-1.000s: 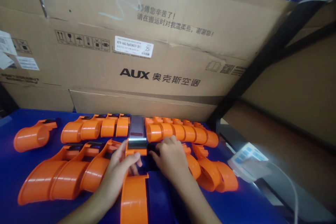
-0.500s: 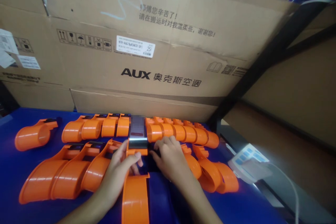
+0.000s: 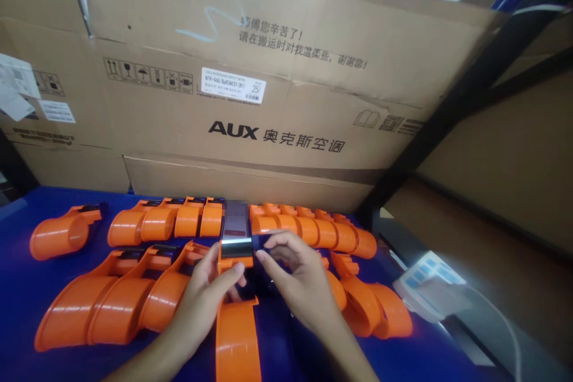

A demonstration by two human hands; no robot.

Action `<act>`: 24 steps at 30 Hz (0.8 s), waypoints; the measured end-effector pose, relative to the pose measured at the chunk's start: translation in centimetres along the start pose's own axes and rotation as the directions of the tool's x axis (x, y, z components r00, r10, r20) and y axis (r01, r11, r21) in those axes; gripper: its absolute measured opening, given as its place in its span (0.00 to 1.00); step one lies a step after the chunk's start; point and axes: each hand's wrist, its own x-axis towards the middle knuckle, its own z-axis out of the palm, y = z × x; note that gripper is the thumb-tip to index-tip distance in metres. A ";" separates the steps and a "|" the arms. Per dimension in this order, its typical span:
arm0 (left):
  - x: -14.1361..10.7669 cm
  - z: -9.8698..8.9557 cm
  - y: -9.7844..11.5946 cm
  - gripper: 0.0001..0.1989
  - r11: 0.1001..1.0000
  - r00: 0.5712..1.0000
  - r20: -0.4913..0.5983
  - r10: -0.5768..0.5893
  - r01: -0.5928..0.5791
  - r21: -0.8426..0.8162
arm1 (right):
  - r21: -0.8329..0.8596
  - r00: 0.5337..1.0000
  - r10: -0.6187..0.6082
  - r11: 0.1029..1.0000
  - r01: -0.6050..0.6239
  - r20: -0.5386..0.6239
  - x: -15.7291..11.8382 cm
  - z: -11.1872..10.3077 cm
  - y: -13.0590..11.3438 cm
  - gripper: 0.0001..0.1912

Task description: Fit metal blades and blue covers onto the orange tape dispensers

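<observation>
My left hand (image 3: 212, 286) is wrapped round the head of an orange tape dispenser (image 3: 238, 340), its thumb on the orange part below a dark strip with a toothed edge (image 3: 237, 248). The dispenser's wide curved body points toward me. Just right of the head is my right hand (image 3: 298, 277), fingers bent and thumb apart from them, with nothing visible between them. A dark piece (image 3: 262, 243) lies near its fingertips; whether it is touched I cannot tell.
Several orange dispensers stand in rows on the blue surface (image 3: 18, 310), left (image 3: 74, 310) and right (image 3: 394, 310). A large cardboard box (image 3: 268, 101) rises behind. At right are a black rack post (image 3: 430, 131) and a white device with a cable (image 3: 432, 283).
My right hand has turned, and its thumb and fingers have spread apart beside the dispenser head. My left hand keeps its hold. The view has shifted slightly.
</observation>
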 end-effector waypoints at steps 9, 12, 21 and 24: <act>0.2 0.0 0.0 0.13 0.998 0.999 0.004 0.039 -0.040 0.040 | 0.167 0.996 0.025 0.986 -0.011 -0.080 -0.4 0.9 -0.8 0.20; 0.0 -0.1 -0.2 0.13 0.996 0.999 -0.014 0.047 -0.046 0.071 | 0.135 0.996 0.074 0.989 -0.067 -0.051 -0.6 1.0 -0.8 0.13; -0.2 0.0 0.1 0.14 0.995 0.996 -0.086 0.027 -0.019 0.094 | 0.088 0.987 0.124 0.987 -0.133 0.100 -1.5 1.7 -1.5 0.11; -0.1 -0.1 0.1 0.14 0.997 0.995 -0.094 0.043 -0.037 0.068 | -0.104 0.988 0.037 0.994 -0.021 0.153 -1.2 1.3 -1.5 0.12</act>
